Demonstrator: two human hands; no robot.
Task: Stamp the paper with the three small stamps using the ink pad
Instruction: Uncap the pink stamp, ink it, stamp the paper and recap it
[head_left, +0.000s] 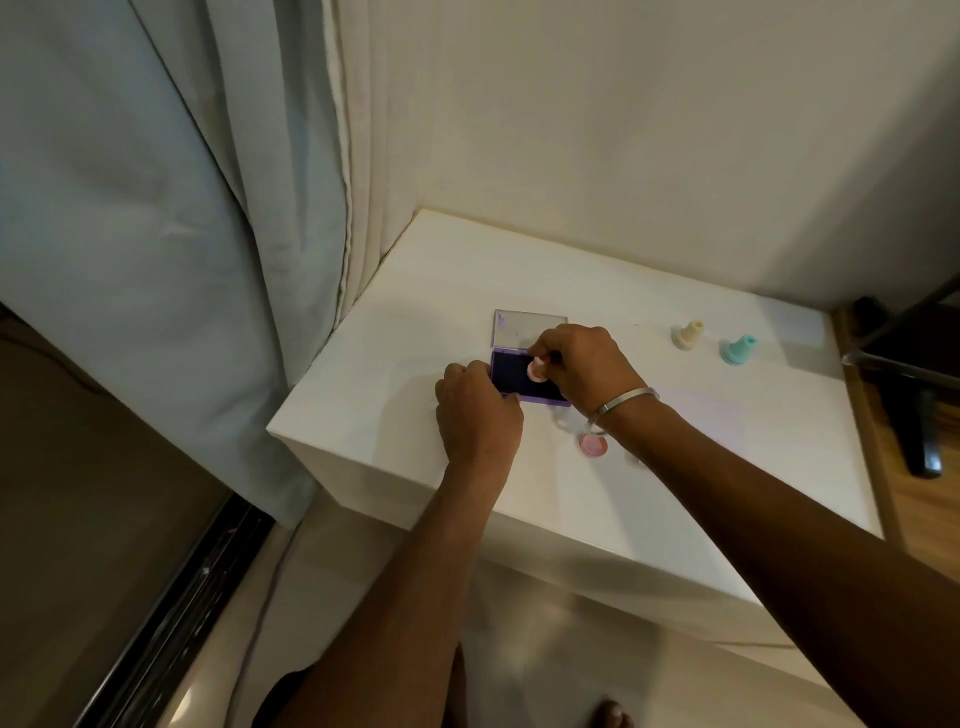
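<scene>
Your right hand pinches a small pink stamp between thumb and fingertips, tilted on its side over the dark pad surface of the ink pad. Whether its face touches the ink you cannot tell from this angle. Your left hand curls closed around the near left corner of the ink pad, steadying its purple case against the white table.

Take the ink pad as your landmark. Its clear lid lies flipped open flat on the far side of it, hinged to its back edge. Just beside its near right corner, under your right wrist, sits a pink cap, open side up. A metal bangle rings that wrist, directly right of the pad. Well to the right of the pad and slightly farther back stand the yellow stamp and, beyond it, the teal stamp, both upright and apart from each other. To the right of the pad, past your right forearm, a faint pale sheet of paper lies flat on the table; its edges are hard to make out. Left of the pad, off the table edge, hangs a grey curtain.
</scene>
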